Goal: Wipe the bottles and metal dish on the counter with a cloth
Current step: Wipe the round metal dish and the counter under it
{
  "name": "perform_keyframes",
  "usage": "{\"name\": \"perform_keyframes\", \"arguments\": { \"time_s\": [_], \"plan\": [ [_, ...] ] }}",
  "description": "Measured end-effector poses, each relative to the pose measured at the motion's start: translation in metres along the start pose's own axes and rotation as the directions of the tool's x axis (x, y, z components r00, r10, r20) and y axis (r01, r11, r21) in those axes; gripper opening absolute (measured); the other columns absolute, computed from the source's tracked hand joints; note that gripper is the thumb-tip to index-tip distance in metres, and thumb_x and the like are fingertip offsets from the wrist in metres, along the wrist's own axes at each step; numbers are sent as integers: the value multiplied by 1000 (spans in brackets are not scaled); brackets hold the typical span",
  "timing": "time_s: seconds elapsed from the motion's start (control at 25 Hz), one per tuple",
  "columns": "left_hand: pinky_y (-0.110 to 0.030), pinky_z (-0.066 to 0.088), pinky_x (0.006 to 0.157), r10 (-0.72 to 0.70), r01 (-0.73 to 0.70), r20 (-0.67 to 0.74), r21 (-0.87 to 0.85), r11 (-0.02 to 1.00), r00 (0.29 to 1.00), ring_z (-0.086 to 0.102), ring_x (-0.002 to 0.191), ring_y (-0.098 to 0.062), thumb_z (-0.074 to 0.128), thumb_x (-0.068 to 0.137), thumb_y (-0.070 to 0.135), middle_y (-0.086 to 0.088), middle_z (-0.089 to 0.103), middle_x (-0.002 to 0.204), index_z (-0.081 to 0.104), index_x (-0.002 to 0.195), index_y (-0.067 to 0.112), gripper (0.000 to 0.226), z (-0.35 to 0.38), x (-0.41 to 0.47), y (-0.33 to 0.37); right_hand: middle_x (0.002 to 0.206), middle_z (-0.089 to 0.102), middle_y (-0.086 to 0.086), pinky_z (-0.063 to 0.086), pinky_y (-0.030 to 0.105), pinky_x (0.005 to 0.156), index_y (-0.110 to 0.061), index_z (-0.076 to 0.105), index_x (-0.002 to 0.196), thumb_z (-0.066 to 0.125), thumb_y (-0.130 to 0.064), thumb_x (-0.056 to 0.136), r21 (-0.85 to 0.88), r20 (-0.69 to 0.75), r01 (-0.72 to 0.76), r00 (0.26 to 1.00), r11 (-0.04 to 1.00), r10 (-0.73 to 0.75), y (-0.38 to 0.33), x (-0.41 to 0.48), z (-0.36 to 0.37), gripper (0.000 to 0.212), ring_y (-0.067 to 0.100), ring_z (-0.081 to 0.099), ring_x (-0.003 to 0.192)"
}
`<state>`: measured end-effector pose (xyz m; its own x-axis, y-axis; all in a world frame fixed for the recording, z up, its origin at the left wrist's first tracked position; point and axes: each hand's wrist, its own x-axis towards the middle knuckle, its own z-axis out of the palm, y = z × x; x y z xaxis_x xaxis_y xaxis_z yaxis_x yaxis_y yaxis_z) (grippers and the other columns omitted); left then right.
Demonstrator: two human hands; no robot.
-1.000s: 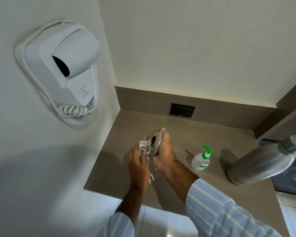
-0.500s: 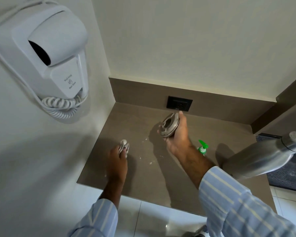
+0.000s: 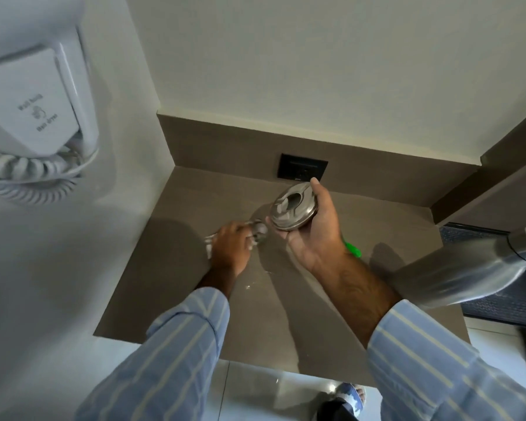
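Observation:
My right hand [image 3: 315,229] holds the round metal dish [image 3: 292,207] tilted above the brown counter [image 3: 176,268], near the back wall. My left hand [image 3: 230,249] is closed around a bunched grey cloth [image 3: 257,231], pressed on the counter just left of the dish. A large steel bottle [image 3: 456,268] stands at the right. Only the green pump [image 3: 353,250] of the small soap bottle shows behind my right wrist.
A white wall-mounted hair dryer [image 3: 34,117] with a coiled cord hangs on the left wall. A black socket [image 3: 302,167] sits in the backsplash. Small wet spots [image 3: 257,279] lie on the counter. A dark mat [image 3: 510,302] lies on the floor at right.
My left hand with the cloth has moved right along the counter toward the dish. My right hand has kept the dish raised. The head camera moved closer and to the right.

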<state>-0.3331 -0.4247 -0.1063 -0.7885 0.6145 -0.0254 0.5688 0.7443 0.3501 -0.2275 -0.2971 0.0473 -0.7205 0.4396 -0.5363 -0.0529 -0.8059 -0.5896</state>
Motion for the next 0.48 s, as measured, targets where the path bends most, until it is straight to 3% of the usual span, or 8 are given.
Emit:
{"name": "perform_keyframes", "arguments": {
  "time_s": [0.12,0.2,0.28,0.36,0.48],
  "plan": [
    [-40,44,102,372,-376,208,-22,926,905,57,122,-29,56,96,28,0,61,142,67,132,27,38,11,-14,21,131,69,18,47,57,110,-10,63,130,60,-53,96,29,0,-9,1000,1000,9,3,-2,-2,55,34,63,125],
    [-39,40,108,468,-464,271,-81,882,841,54,127,-25,59,92,22,4,59,146,67,133,27,42,8,-34,18,125,71,16,48,57,109,-12,65,121,60,-53,96,47,2,-10,1000,999,10,6,-5,2,49,32,64,121],
    [-39,40,111,481,-453,242,-162,877,843,57,128,-28,63,87,13,0,64,141,72,127,20,41,-1,-59,2,118,73,14,50,55,105,-13,67,117,60,-54,95,37,9,-22,1000,999,22,9,-8,6,46,30,67,113],
    [-41,45,110,439,-413,136,-181,892,888,63,123,-32,67,84,10,-7,69,133,75,120,12,37,-12,-82,-20,117,74,12,53,52,101,-14,67,119,61,-55,94,28,10,-38,999,999,38,14,-11,8,48,30,68,113],
    [-40,53,96,374,-375,-21,-60,925,927,71,109,-33,63,84,19,-9,73,120,76,110,11,31,-23,-133,-41,107,80,11,56,51,97,-12,70,119,63,-54,93,-16,6,-96,995,995,96,28,-12,7,49,30,70,109]
  ]
}}
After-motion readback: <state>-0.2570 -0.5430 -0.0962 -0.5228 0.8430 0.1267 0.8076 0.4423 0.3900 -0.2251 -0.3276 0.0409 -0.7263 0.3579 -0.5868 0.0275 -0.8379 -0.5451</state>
